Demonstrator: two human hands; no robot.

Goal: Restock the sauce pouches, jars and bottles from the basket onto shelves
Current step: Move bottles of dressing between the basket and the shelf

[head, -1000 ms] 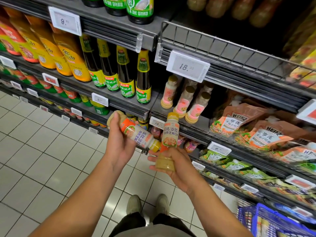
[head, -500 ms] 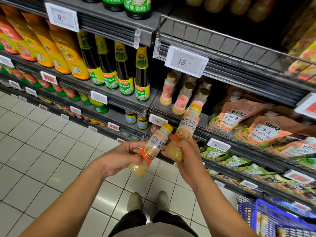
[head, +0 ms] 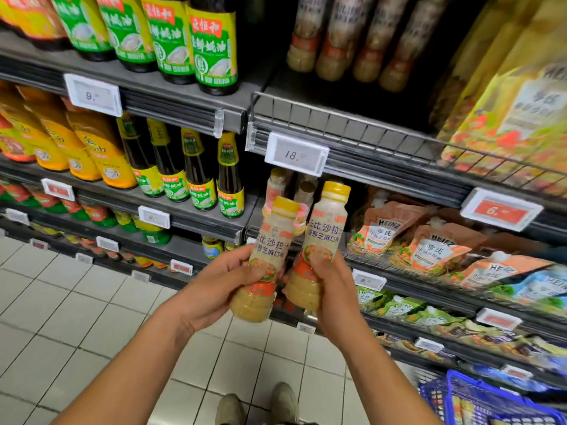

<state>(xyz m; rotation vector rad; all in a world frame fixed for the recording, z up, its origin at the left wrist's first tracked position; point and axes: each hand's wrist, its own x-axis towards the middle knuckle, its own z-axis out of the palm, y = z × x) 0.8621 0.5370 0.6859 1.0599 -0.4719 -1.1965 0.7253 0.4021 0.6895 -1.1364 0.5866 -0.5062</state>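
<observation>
Fingers first: my left hand [head: 214,289] is curled round the lower half of one dressing bottle [head: 270,250], thumb across the front of the label. The fingers [head: 317,259] of my right hand [head: 334,292] are wrapped over the label of a second dressing bottle [head: 322,237], gripping it the same way. Both bottles are clear plastic with a pinched waist and a fat ribbed base. They're full of creamy beige stuff with specks, and each has a glossy sleeve with an orange band and a smooth yellow cap. Long axis on each is close to upright, caps up, leaning a bit to the right toward the shelf. They're side by side in the air, so close I can't tell if they touch. Right behind them are matching bottles [head: 277,185] on the grey metal shelf, under the white 18.90 price tag [head: 296,154]. Dark glass sauce bottles [head: 199,170] stand to the left, and soft crinkly Heinz pouches [head: 438,246] lie to the right. The blue mesh basket [head: 460,391] is down at bottom right, beside the pale tile floor [head: 61,302].
</observation>
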